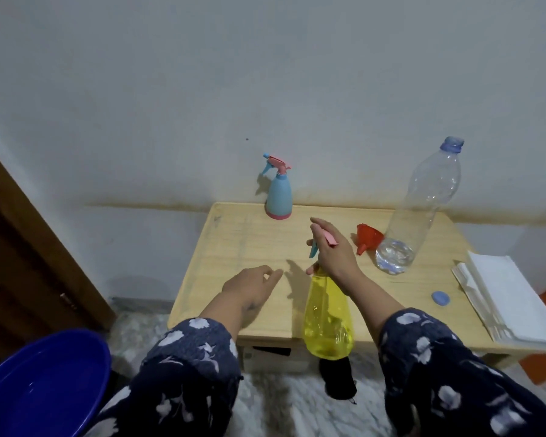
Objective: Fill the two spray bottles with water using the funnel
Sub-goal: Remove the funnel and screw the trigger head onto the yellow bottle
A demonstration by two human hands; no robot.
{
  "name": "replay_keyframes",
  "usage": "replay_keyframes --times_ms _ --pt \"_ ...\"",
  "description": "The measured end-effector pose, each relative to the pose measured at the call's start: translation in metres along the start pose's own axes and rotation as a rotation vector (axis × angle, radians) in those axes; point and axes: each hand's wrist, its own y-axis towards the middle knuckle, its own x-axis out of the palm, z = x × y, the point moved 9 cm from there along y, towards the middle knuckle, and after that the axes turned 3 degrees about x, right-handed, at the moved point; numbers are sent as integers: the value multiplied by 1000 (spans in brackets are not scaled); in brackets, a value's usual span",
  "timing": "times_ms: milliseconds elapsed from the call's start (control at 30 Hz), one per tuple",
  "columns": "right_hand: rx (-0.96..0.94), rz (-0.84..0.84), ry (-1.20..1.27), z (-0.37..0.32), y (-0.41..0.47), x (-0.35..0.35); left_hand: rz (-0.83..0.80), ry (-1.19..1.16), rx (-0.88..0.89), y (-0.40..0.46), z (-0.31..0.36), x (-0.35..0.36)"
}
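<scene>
Spray bottles are two in the head view: a yellow spray bottle (327,316) stands at the near edge of the wooden surface (256,244), and a blue spray bottle (279,193) with a pink base and pink-and-blue trigger head stands upright at the far edge, against the wall. The right hand (333,250) has its grip wrapped around the pink-and-blue spray head at the top of the yellow bottle, fingers curled over it. The left hand (252,287) hovers just left of that bottle over the surface, holding nothing, its fingers loosely bent and its grip loose. Whether the yellow bottle contains water cannot be told.

To the right, a red funnel (368,238) lies on its side, just beside a large clear plastic bottle (418,212). That bottle stands uncapped with a little water in its bottom. Its blue cap (440,298) lies nearer the front of the surface, next to a stack of white paper napkins (505,298) at the right edge. A blue basin (41,383) sits on the floor at lower left. Both sleeves are dark with white flowers.
</scene>
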Motion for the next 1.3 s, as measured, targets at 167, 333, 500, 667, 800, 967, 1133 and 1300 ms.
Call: replay_keyframes --times_ms 167,333,500,667,800,967,1133,1300 --pt "-111 34 90 -48 40 0 -85 -371 185 17 49 4" --pt "-208 112 83 -78 72 -4 10 -405 262 46 65 -14" --pt "4 84 -215 -61 98 -2 188 -396 215 76 69 -32" --pt "174 63 -493 -25 117 -15 283 -338 172 113 84 -34" --pt "114 131 -413 -16 152 -32 253 -442 197 154 95 -23" --pt "81 105 -451 2 209 -39 214 -453 165 215 106 -7" --pt "70 81 -405 20 253 -41 223 -469 149 271 105 5" --pt "54 43 -454 36 284 -37 194 -497 154 302 103 19"
